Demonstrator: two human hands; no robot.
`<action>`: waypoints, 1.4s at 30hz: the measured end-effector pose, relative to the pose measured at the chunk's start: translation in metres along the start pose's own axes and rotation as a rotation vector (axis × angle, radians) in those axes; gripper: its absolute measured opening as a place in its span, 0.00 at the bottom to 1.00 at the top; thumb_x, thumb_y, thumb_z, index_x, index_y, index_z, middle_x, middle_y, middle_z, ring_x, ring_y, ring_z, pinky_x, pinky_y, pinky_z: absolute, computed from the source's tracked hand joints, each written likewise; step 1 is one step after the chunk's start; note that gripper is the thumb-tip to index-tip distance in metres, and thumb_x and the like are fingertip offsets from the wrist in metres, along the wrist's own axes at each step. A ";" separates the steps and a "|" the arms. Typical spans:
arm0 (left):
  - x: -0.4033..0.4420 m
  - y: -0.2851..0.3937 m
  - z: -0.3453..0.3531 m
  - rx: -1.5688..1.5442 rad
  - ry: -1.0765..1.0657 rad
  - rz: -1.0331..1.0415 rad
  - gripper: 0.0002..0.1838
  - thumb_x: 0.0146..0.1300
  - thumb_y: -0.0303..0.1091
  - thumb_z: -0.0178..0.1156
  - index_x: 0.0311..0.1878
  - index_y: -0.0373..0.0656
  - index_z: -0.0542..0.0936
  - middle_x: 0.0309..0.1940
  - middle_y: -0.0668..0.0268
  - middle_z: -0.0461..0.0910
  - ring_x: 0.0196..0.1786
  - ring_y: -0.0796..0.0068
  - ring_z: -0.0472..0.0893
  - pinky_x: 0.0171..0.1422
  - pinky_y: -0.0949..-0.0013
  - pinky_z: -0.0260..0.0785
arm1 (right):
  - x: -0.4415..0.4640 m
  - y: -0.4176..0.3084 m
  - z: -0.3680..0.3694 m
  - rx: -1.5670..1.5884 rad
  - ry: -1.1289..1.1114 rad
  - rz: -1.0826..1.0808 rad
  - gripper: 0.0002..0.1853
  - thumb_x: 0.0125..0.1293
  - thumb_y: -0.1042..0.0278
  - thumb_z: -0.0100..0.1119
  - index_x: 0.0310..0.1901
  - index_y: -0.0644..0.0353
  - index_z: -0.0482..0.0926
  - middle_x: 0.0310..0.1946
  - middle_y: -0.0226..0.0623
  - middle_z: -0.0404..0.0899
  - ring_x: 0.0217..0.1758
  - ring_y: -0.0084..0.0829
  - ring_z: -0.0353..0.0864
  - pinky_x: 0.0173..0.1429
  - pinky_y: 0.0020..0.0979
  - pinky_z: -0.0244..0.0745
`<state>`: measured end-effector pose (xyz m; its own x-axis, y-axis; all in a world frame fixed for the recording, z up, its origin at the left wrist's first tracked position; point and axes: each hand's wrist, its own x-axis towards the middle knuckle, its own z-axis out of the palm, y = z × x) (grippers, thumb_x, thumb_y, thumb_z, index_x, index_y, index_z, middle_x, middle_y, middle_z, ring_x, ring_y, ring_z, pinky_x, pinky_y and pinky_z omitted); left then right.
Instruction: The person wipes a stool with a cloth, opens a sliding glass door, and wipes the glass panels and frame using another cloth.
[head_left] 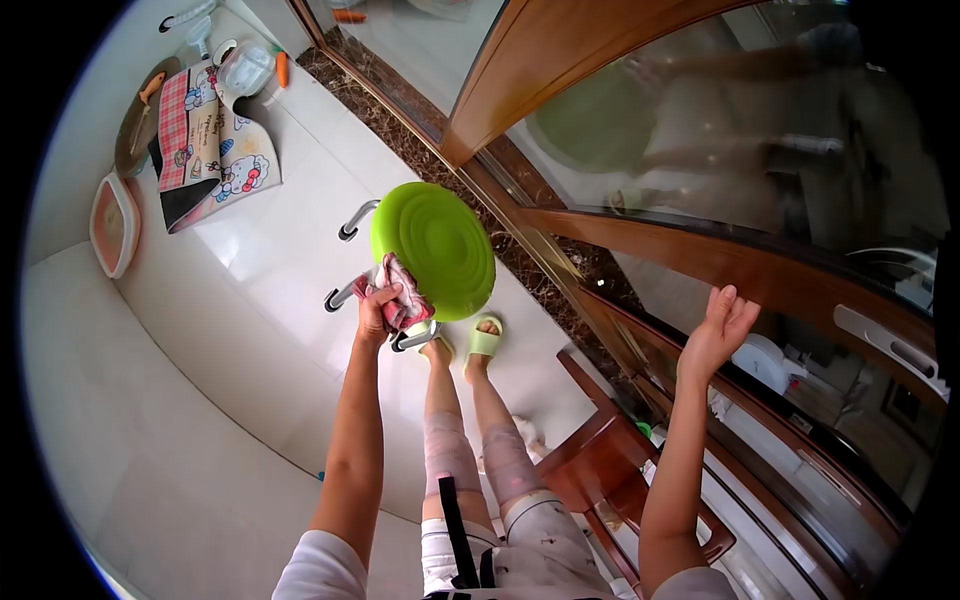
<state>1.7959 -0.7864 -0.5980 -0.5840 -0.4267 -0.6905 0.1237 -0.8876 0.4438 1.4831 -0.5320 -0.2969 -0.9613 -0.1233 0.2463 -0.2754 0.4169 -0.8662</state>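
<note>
A crumpled red-and-white cloth [403,292] is gripped in my left hand [376,308], beside the edge of a round green stool [432,240]. The stool has curved metal legs, and its seat faces up. My right hand [716,330] is raised at the lower edge of a wooden rail [690,255] on a glass door. Its fingers are slightly bent and apart, with no object seen in them. Whether the fingertips press on the rail or the glass I cannot tell.
A printed cartoon mat [245,155], a clear plastic container [247,68], a carrot-shaped orange item [282,70] and a pink-and-white basin [115,225] lie along the left wall. A dark red wooden chair [600,455] stands close by my legs. Dark marble [400,120] edges the door track.
</note>
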 end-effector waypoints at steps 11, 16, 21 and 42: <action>-0.011 0.006 -0.131 -0.016 0.358 0.057 0.27 0.61 0.31 0.65 0.63 0.36 0.73 0.49 0.58 0.82 0.48 0.62 0.84 0.55 0.59 0.81 | -0.011 0.028 -0.030 -0.119 0.254 0.014 0.19 0.78 0.70 0.57 0.63 0.68 0.63 0.48 0.40 0.79 0.53 0.27 0.78 0.63 0.28 0.70; -0.012 0.009 -0.120 0.093 0.577 0.110 0.23 0.59 0.29 0.67 0.58 0.35 0.76 0.49 0.58 0.82 0.48 0.63 0.84 0.55 0.61 0.80 | -0.021 0.023 -0.045 -0.154 0.206 0.040 0.30 0.77 0.73 0.56 0.73 0.72 0.53 0.63 0.48 0.73 0.64 0.32 0.74 0.70 0.32 0.67; -0.033 0.028 -0.026 0.242 0.301 0.150 0.21 0.56 0.27 0.68 0.54 0.36 0.78 0.43 0.64 0.83 0.43 0.70 0.83 0.49 0.66 0.78 | -0.044 0.017 -0.064 -0.189 0.143 0.243 0.48 0.77 0.70 0.56 0.79 0.70 0.28 0.81 0.61 0.42 0.85 0.43 0.48 0.84 0.36 0.47; -0.397 0.010 0.601 1.210 -0.771 1.096 0.43 0.48 0.22 0.66 0.69 0.50 0.62 0.55 0.50 0.71 0.54 0.44 0.79 0.54 0.51 0.74 | -0.015 0.006 -0.299 0.071 0.549 0.299 0.32 0.62 0.72 0.68 0.65 0.72 0.65 0.55 0.50 0.74 0.54 0.42 0.77 0.59 0.41 0.74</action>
<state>1.5464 -0.5212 0.0237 -0.8936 -0.1887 0.4074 0.2832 0.4671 0.8376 1.4949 -0.2586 -0.1765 -0.8637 0.4779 0.1600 -0.0116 0.2985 -0.9543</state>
